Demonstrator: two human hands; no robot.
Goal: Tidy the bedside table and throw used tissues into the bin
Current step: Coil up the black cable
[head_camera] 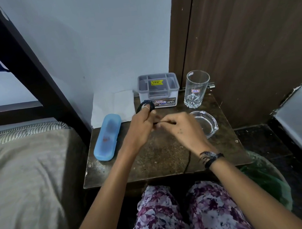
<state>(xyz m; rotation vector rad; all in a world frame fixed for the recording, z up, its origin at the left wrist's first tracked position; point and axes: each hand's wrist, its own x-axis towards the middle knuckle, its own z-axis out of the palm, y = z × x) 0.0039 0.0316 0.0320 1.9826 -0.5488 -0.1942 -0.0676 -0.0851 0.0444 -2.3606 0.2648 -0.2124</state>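
We see a white box [159, 91] with a grey lid at the back of the counter [163, 151]; its contents are hidden. Right of it stands an upright glass [196, 88], holding nothing we can see. Just in front of the glass lies a clear glass ashtray [206, 123], partly covered by the right hand. A closed blue case [107, 137] lies along the counter's left side; a dark shape shows through it, but we cannot identify it. A green-lined bin [265, 177] stands on the floor at the counter's right front corner; its contents are not visible.

A flat white tissue [114, 107] lies at the counter's back left, touching the wall, beside the box.

Our left hand [142, 127] has loops of a black cable [145, 106] wound around its raised fingers. Our right hand [183, 129] pinches a stretch of the same cable. One strand runs off the counter's front edge.

The counter is dark and worn. A bed [23, 180] adjoins it on the left; a brown wooden door [252, 41] stands behind on the right.
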